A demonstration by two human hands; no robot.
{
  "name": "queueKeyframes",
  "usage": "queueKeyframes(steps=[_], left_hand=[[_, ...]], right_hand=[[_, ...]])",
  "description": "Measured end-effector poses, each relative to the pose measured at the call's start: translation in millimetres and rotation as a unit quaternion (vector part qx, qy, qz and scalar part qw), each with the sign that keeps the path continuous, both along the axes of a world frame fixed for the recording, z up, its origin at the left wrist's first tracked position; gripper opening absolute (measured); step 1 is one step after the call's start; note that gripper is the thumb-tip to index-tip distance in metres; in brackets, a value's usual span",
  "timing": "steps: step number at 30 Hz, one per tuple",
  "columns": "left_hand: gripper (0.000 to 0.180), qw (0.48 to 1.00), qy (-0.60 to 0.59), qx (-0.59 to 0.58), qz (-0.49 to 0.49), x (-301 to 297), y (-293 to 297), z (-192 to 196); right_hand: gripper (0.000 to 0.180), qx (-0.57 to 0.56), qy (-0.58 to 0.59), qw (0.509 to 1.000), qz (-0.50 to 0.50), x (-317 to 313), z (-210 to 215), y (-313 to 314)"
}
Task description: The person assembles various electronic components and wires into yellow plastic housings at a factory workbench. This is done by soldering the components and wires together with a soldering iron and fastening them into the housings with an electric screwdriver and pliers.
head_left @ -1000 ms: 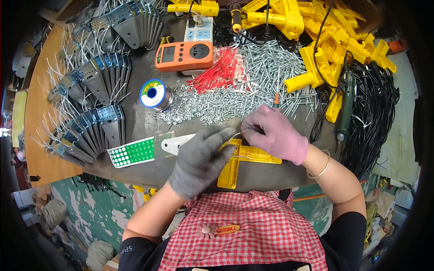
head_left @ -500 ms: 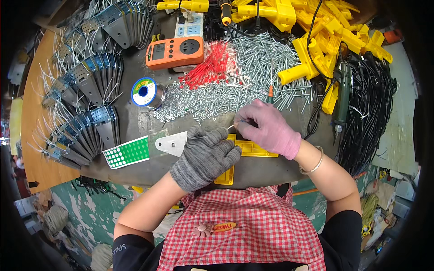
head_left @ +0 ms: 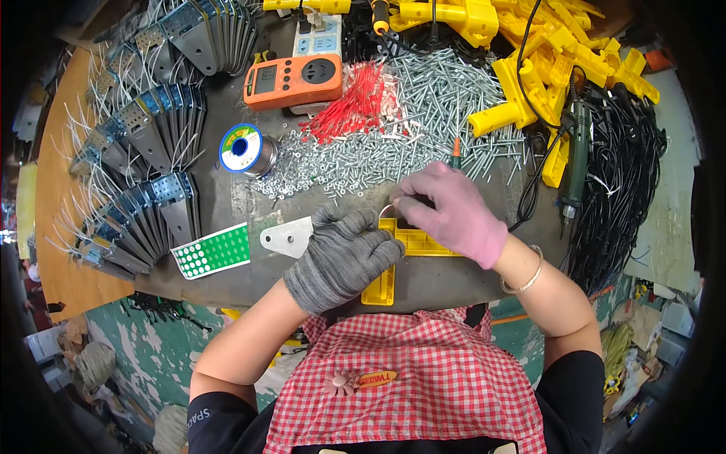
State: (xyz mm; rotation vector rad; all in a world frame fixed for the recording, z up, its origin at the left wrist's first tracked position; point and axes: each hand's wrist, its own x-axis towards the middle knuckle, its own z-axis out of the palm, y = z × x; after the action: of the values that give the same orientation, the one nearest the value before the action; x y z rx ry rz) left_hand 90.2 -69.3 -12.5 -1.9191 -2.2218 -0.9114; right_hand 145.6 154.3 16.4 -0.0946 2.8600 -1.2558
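Note:
My left hand (head_left: 342,261), in a grey knitted glove, is closed on a flat metal plate (head_left: 285,239) with a rounded, holed end sticking out to the left. In a pink glove, my right hand (head_left: 448,212) pinches at the end of a thin white wire (head_left: 384,213) that curves up from beside the left fingers. The glove hides most of the fingertips and the wire's end. Beneath both hands lies a yellow plastic part (head_left: 427,243), with one arm running right and another toward me. Where the plate and wire meet is covered by the left hand.
Metal plates with white wires (head_left: 162,204) stand in rows at left. A green sticker sheet (head_left: 215,253), solder spool (head_left: 243,150) and orange meter (head_left: 293,81) lie near loose screws (head_left: 446,91) and red-white wires (head_left: 348,102). Yellow parts (head_left: 560,60), an electric screwdriver (head_left: 576,155) and black cables (head_left: 616,189) fill the right.
My right hand has shifted slightly, its fingers changing position at the wire, which now bends in a rounder curve. My left hand keeps its hold on the metal plate.

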Motion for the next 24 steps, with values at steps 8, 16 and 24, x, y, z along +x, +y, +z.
queueKeyframes(steps=[8, 16, 24], left_hand=[[0.038, 0.999, 0.011, 0.009, 0.049, 6, 1, 6], [0.027, 0.995, -0.051, -0.005, 0.083, 13, 6, 15], [0.026, 0.99, -0.042, 0.03, 0.134, 20, 6, 17]], right_hand=[[0.012, 0.005, 0.17, 0.985, 0.033, 53, 25, -6], [0.016, 0.023, 0.074, 0.996, 0.036, 53, 11, -10], [0.012, -0.057, 0.093, 0.994, -0.01, 52, 15, -9]])
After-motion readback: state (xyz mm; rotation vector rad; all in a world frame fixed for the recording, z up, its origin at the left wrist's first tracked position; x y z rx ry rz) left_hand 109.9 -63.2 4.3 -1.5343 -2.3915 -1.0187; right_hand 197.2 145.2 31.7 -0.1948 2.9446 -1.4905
